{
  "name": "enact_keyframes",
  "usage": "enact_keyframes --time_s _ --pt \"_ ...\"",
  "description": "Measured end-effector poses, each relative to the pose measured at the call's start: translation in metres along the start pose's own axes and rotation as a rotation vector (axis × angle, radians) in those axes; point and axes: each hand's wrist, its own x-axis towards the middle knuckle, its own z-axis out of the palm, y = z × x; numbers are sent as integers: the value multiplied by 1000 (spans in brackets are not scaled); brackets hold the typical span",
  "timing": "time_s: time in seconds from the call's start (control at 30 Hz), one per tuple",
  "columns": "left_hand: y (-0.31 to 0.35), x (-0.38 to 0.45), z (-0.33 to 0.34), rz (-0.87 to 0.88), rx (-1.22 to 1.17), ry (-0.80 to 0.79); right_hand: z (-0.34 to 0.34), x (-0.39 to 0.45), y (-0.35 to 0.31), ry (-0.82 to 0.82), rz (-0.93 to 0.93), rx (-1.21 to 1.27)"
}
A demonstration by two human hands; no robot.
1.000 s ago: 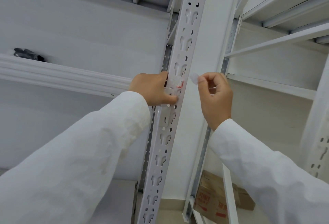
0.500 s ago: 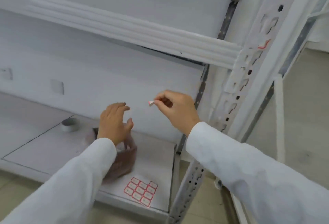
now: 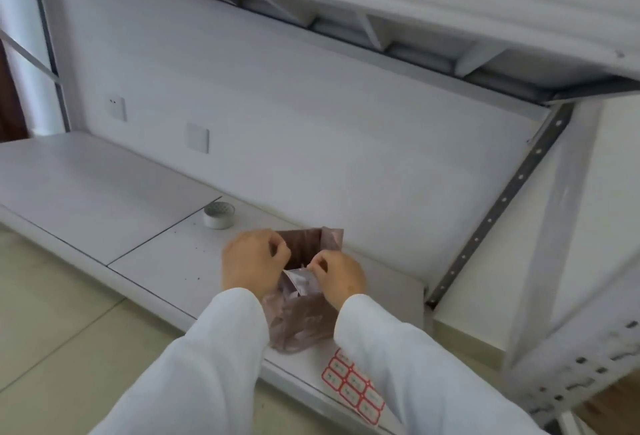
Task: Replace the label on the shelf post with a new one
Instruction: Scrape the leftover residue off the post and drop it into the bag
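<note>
Label sheet (image 3: 353, 388), white stickers edged in red, lay at the front edge of the low white shelf (image 3: 104, 192), partly under the right sleeve. Just behind it stood a brownish translucent plastic bag (image 3: 301, 320). The left hand (image 3: 252, 260) gripped the bag's left rim with curled fingers; the right hand (image 3: 337, 277) pinched the rim's right side, thumb and forefinger pressed together on it. Whether a peeled label sat between those fingers could not be told. A roll of white tape (image 3: 219, 215) rested farther back on the shelf, apart from the bag. The shelf post (image 3: 581, 365) rose blurred at far right
</note>
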Motion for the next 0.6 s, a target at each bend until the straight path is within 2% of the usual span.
enact_keyframes --time_s 0.13,0.23,0.37,0.6 --pt "-8 1 2 -61 -21 -58 21 14 -7 21 5 -160" --pt "-7 1 5 -71 -37 -92 32 23 -9 -58 75 -255" --pt "-12 6 4 -85 -42 -94 40 37 -14 -204 169 -244" --pt "-17 10 5 -73 -4 -89 12 46 -10 -242 168 -298"
